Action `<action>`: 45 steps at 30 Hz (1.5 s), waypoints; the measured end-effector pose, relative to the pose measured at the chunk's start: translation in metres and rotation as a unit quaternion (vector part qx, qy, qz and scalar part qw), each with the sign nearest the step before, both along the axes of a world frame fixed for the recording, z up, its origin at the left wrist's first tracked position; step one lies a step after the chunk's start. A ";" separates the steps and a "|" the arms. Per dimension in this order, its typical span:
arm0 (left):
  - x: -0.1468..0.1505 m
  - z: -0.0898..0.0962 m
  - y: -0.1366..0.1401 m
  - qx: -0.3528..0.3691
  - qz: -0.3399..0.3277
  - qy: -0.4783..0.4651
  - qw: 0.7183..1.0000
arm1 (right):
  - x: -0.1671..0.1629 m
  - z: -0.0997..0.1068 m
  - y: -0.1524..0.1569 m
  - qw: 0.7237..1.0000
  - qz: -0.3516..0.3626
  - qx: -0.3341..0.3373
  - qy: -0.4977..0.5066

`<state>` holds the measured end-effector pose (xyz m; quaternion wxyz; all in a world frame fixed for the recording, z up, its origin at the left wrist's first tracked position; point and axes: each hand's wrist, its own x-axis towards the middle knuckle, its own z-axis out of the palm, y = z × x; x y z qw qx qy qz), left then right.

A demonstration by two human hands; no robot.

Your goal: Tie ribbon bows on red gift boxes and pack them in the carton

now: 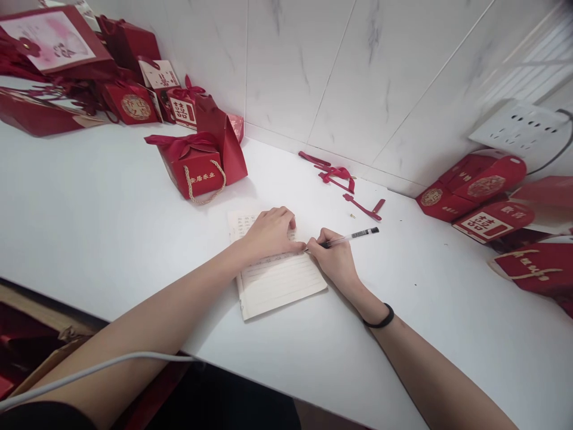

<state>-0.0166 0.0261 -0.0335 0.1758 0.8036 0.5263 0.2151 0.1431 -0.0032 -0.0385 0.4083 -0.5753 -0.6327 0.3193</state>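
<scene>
A lined notebook lies tilted on the white tabletop, with rows of handwriting on its upper part. Across that upper part rests my left hand, flat on the page, its fingers partly curled and the thumb stretched toward the pen tip. My right hand is closed around a clear pen with a dark end. The pen's point meets the page near its right edge, beside my left thumb. A black band circles my right wrist.
A red gift box with a rope handle stands beyond the notebook. More red boxes crowd the back left, others the right under a power strip. Red ribbon strips lie near the wall. A white cable crosses my left forearm.
</scene>
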 end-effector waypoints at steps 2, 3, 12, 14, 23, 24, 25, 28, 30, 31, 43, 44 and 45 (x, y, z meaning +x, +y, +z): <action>-0.001 0.000 0.000 -0.001 0.000 0.000 1.000 | 0.000 0.000 0.000 1.000 0.005 0.005 0.002; -0.001 0.001 0.000 -0.001 -0.001 0.002 1.000 | 0.000 -0.001 0.000 1.000 0.006 0.011 0.004; -0.007 -0.001 -0.001 0.015 0.038 -0.098 0.994 | 0.003 -0.007 0.009 0.967 -0.053 -0.085 0.235; -0.015 0.007 0.005 0.106 0.110 -0.161 0.975 | 0.002 -0.006 0.010 0.962 -0.043 -0.099 0.251; -0.102 0.084 0.044 0.262 0.366 -0.042 0.892 | 0.001 -0.008 0.010 0.968 -0.005 -0.102 0.229; -0.117 0.087 0.045 0.247 0.386 -0.032 0.888 | 0.000 -0.008 0.011 0.970 -0.003 -0.099 0.224; -0.132 0.089 0.045 0.222 0.401 -0.022 0.888 | 0.000 -0.008 0.011 0.971 -0.001 -0.096 0.219; -0.171 0.084 0.039 0.084 0.386 0.002 0.919 | -0.002 -0.006 0.010 0.975 0.005 -0.082 0.204; -0.187 0.078 0.033 0.000 0.338 0.000 0.941 | -0.001 -0.005 0.008 0.979 0.010 -0.074 0.192; -0.191 0.076 0.029 -0.023 0.317 -0.007 0.948 | -0.001 -0.005 0.007 0.980 0.013 -0.070 0.184; -0.277 0.097 -0.105 -0.175 0.275 -0.426 0.844 | 0.002 0.001 0.001 0.994 0.012 -0.054 0.097; -0.289 0.097 -0.124 -0.163 0.304 -0.428 0.835 | 0.002 0.003 0.000 0.995 0.009 -0.052 0.080; -0.300 0.097 -0.144 -0.151 0.335 -0.425 0.827 | 0.003 0.003 -0.001 0.997 0.006 -0.050 0.064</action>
